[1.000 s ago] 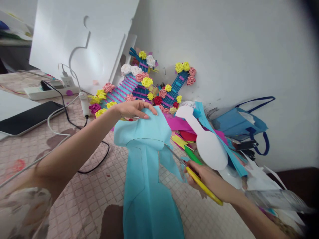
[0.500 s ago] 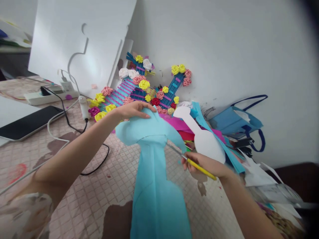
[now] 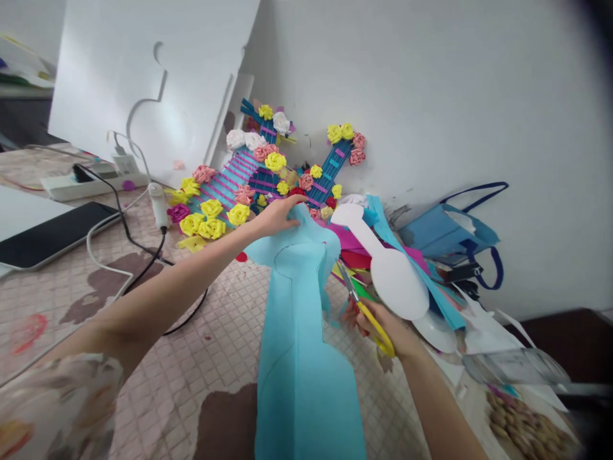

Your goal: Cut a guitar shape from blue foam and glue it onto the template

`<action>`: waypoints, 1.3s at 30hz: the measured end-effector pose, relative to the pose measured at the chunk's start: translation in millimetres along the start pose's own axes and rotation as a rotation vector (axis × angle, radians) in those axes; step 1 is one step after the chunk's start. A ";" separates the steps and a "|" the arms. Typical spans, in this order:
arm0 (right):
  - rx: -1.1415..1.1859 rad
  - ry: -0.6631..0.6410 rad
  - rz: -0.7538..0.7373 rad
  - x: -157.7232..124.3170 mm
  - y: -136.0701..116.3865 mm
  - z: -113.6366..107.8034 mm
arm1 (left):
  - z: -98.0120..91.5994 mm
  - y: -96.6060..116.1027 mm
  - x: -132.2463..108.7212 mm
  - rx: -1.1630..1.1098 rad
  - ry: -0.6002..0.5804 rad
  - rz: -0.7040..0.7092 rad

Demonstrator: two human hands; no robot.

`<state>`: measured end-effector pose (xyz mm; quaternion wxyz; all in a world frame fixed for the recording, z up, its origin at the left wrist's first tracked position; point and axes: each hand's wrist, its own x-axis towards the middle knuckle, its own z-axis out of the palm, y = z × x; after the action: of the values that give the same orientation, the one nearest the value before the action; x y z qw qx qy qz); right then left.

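A long sheet of light blue paper [image 3: 306, 358] lies creased down its middle, with a drawn outline on its left half and a cut edge along its right. At its far end my left hand [image 3: 282, 216] grips the top edge between thumb and fingers. Yellow-handled scissors [image 3: 368, 316] are in my right hand [image 3: 383, 319], fingers wrapped round the handles. The blades, slightly apart, point up and left beside the paper's curled right edge. A white guitar-shaped cutout [image 3: 397, 281] rests just right of the scissors.
Behind stand guitar shapes decorated with paper flowers [image 3: 275, 161]. To the right are coloured paper sheets [image 3: 352, 239], a blue bag [image 3: 445, 230] and some nuts in shells [image 3: 514, 425]. A tablet [image 3: 57, 233], cables and a power strip [image 3: 81, 182] lie left.
The scissors have drawn away from the paper to the right, and the blades have parted. My left hand has shifted right along the top edge, tilting and curling the paper's far end.
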<state>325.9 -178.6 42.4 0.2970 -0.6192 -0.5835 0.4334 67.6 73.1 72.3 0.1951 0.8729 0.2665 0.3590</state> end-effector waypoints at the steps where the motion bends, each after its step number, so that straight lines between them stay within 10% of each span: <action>1: 0.082 0.046 -0.025 0.9 -1.7 9.0 | 3.8 2.2 3.1 0.005 -0.006 0.006; 9: 0.373 0.333 -0.105 35.9 -16.2 76.2 | 27.9 17.0 26.7 -0.009 -0.042 0.044; 13: 0.477 0.453 -0.087 40.5 -6.8 86.4 | 27.3 24.0 10.2 -0.030 0.137 -0.051; 18: 0.598 0.561 -0.069 36.7 2.2 82.8 | 28.3 28.1 -54.0 -0.663 0.294 -0.618; 24: 0.679 0.519 -0.079 37.3 2.8 90.8 | 55.2 31.9 -112.9 -0.942 0.233 -0.902; 32: 0.651 0.528 -0.096 36.8 6.1 99.1 | 70.7 33.6 -96.1 -1.073 0.122 -0.898; 39: 0.527 0.595 -0.130 27.9 -1.6 105.8 | 45.0 33.7 -81.4 -1.017 0.112 -0.733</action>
<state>230.1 -165.6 -8.9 0.6283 -0.5822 -0.3788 0.3505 62.6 -9.2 17.6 0.6818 0.5029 0.3542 0.3960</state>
